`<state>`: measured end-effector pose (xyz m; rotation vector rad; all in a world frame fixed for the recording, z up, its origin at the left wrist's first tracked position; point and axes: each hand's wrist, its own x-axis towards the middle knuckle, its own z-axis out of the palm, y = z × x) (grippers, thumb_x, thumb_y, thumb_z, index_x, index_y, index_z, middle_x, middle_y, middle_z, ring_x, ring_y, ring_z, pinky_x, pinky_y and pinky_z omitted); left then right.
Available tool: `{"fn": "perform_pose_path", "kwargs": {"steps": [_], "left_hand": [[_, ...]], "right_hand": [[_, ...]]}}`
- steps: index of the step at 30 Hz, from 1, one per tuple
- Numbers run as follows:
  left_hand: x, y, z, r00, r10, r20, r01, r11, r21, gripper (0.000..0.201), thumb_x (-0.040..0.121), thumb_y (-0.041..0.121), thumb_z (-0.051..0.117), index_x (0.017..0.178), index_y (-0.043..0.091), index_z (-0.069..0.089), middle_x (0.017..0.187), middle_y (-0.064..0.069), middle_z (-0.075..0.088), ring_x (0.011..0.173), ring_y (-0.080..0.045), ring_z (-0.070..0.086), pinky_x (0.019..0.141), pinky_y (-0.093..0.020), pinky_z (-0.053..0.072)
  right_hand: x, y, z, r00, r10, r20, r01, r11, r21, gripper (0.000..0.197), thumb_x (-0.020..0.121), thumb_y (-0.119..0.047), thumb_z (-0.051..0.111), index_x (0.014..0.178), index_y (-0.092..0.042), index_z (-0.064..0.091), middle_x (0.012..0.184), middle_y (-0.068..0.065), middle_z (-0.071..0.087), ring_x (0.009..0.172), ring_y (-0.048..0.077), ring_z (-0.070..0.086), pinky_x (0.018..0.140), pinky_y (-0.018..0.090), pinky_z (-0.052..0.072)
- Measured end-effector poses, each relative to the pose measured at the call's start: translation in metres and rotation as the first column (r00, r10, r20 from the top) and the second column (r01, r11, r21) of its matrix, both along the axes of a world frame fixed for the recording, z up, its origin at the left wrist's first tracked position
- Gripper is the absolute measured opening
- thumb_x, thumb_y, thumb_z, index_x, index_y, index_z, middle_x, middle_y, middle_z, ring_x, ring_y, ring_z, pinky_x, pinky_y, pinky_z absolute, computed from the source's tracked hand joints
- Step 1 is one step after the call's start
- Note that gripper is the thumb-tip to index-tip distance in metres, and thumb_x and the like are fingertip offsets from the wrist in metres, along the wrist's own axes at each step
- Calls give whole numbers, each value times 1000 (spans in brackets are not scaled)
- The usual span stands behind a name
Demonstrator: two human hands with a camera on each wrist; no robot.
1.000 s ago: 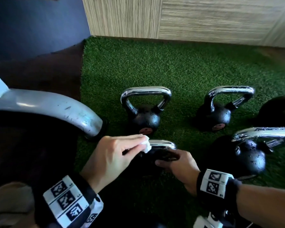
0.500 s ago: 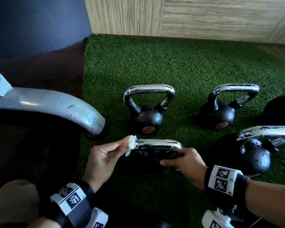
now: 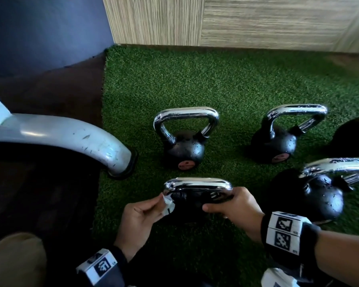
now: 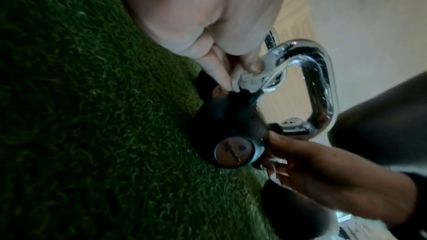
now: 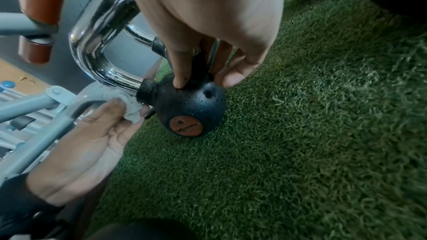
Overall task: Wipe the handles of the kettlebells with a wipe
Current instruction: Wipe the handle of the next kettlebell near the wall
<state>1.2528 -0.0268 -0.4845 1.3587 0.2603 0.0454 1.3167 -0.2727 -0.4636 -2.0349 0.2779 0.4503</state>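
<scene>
The left hand point(image 4: 208, 25) pinches a white wipe point(image 4: 246, 81) against the kettlebell's chrome handle point(image 4: 321, 87).

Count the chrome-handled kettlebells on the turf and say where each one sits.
4. Near kettlebell between both hands; back-left kettlebell; back-right kettlebell; right kettlebell, its handle cut by the frame. A dark object at the right edge may be another.

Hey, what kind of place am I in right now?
Most likely a gym. Chrome-handled kettlebells stand on green artificial turf, and the grey metal leg of an exercise machine rests at the turf's edge.
</scene>
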Motion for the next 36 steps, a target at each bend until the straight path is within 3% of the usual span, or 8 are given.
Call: {"fn": "perform_pose_path", "kwargs": {"steps": [4, 13, 15, 19, 23, 26, 31, 36], "left_hand": [[-4, -4, 10, 993, -102, 61, 81, 956, 282, 23, 86, 21, 77, 109, 27, 79, 106, 5, 79, 104, -8, 74, 93, -24, 58], [29, -10, 17, 991, 5, 133, -85, 797, 598, 14, 87, 28, 80, 100, 24, 83, 78, 25, 76, 72, 18, 66, 69, 0, 44], [48, -17, 21, 993, -20, 112, -57, 768, 637, 19, 88, 29, 79, 106, 22, 82, 90, 20, 78, 76, 24, 63, 71, 3, 43], [75, -32, 23, 977, -178, 114, 34, 662, 749, 14, 90, 23, 77, 103, 21, 83, 97, 14, 78, 70, 34, 53, 68, 5, 39], [75, -24, 28, 960, -280, -7, 226, 762, 607, 20, 97, 30, 70, 112, 23, 81, 102, 19, 77, 90, 20, 63, 82, -11, 53], [73, -19, 28, 953, -302, 7, 227, 729, 646, 21, 98, 25, 69, 116, 24, 79, 110, 21, 76, 107, 16, 64, 92, -5, 47], [80, -25, 44, 953, -282, 109, 166, 789, 591, 18, 96, 25, 73, 111, 24, 81, 103, 18, 79, 101, 7, 71, 85, -10, 50], [79, -34, 53, 952, -271, 143, 206, 911, 358, 31, 85, 37, 74, 112, 22, 80, 113, 8, 78, 114, -8, 71, 104, -35, 54]], "right_hand": [[0, -1, 6, 1000, 20, -11, -20, 999, -30, 47, 45, -41, 99, 86, -28, 81, 80, -7, 79, 78, 12, 75, 69, 29, 58], [-12, -10, 44, 930, 367, 14, -339, 873, -351, 44, 71, -3, 68, 48, -40, 64, 44, -12, 56, 41, -5, 54, 42, 10, 37], [-22, -5, 46, 851, 524, 24, -478, 793, -377, 55, 72, -4, 62, 61, -57, 70, 56, -18, 66, 58, -7, 63, 53, 4, 40], [-19, 7, 42, 749, 661, -32, -632, 699, -335, 47, 75, -1, 54, 103, -27, 81, 89, -12, 76, 77, -1, 67, 67, 0, 43], [6, 10, 35, 903, 427, 42, -400, 874, -275, 17, 79, -32, 78, 95, -31, 71, 85, -10, 71, 71, -5, 59, 62, 5, 41], [11, 14, 21, 949, 290, -125, -293, 956, -12, 58, 62, -58, 87, 113, -40, 66, 101, -10, 75, 79, 1, 67, 60, 17, 47], [8, 18, 21, 952, 257, -166, -190, 921, 340, 38, 85, -6, 79, 121, -12, 70, 79, -5, 72, 50, -1, 62, 42, 11, 43], [11, 15, 13, 950, 260, -171, -182, 911, 370, 37, 82, -8, 82, 117, -12, 72, 89, 4, 74, 57, 4, 67, 43, 13, 44]]}}
